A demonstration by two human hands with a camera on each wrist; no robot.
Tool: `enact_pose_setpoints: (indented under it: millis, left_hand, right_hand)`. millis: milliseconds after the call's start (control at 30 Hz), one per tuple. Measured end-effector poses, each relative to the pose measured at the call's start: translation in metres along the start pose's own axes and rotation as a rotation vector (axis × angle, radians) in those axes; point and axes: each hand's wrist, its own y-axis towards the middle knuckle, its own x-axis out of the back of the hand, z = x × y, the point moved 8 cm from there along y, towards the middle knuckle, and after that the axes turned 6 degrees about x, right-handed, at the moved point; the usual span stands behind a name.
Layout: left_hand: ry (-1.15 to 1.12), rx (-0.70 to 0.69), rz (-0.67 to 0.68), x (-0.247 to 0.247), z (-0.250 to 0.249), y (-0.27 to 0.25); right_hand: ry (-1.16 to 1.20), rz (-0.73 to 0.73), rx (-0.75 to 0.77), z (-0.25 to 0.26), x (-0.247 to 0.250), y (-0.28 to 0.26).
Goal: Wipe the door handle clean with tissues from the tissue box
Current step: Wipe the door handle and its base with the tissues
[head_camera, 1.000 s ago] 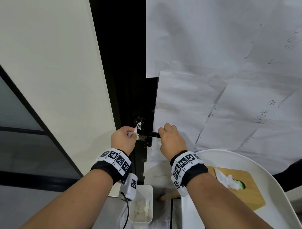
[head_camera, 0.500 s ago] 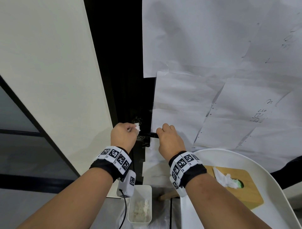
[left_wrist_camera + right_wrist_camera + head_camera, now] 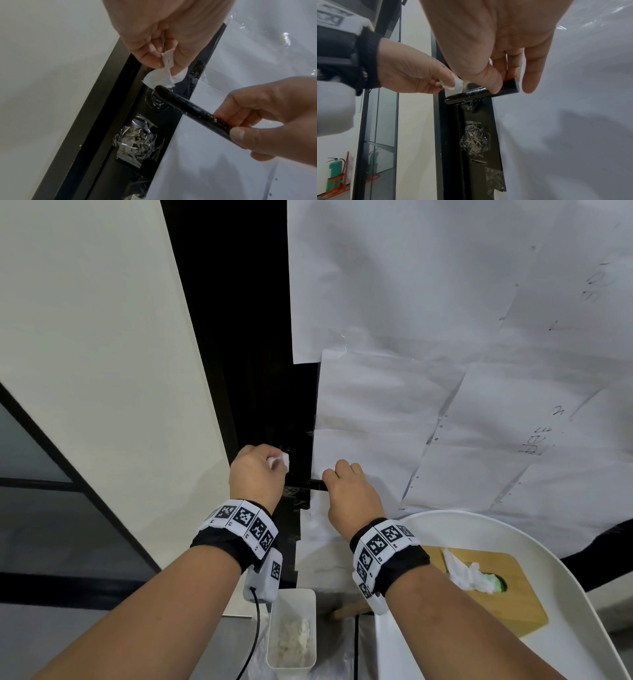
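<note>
The black door handle (image 3: 190,108) sticks out from a dark door strip; white specks dot it. My right hand (image 3: 346,491) pinches the handle's free end (image 3: 510,86) between thumb and fingers. My left hand (image 3: 257,474) pinches a small crumpled tissue (image 3: 161,78) against the door just above the handle's pivot end; the tissue (image 3: 281,461) shows at the fingertips in the head view. The wooden-topped tissue box (image 3: 496,587), with a tissue poking out, sits on a white round table (image 3: 582,628) at the lower right.
White paper sheets (image 3: 445,371) under clear film cover the door right of the handle. A cream wall (image 3: 102,354) stands at the left. A white bin (image 3: 291,631) with used tissues sits on the floor below. Crumpled tape (image 3: 135,140) covers the lock under the handle.
My left hand with the tissue has moved up from the handle's shaft to the door plate just above its pivot end. My right hand keeps its hold on the handle's end.
</note>
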Motion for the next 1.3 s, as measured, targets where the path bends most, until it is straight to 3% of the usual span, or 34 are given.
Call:
enact_pose_setpoints:
  millis: [233, 633, 967, 1100, 1300]
  left_hand:
    - [0.115, 0.012, 0.137, -0.018, 0.005, 0.007]
    - [0.189, 0.087, 0.206, -0.015, 0.009, 0.015]
    - [-0.225, 0.166, 0.138, 0.006, 0.008, 0.01]
    - [-0.375, 0.19, 0.178, 0.0, 0.013, 0.013]
    - [-0.131, 0.14, 0.126, -0.007, 0.027, 0.008]
  right_hand:
    - [-0.001, 0.002, 0.002, 0.001, 0.001, 0.0]
    - [-0.009, -0.021, 0.01, 0.001, 0.0, 0.0]
    - [-0.003, -0.017, -0.001, 0.0, -0.001, 0.001]
    - [-0.003, -0.016, -0.003, 0.0, -0.001, 0.0]
    - [-0.007, -0.009, -0.001, 0.0, 0.0, 0.0]
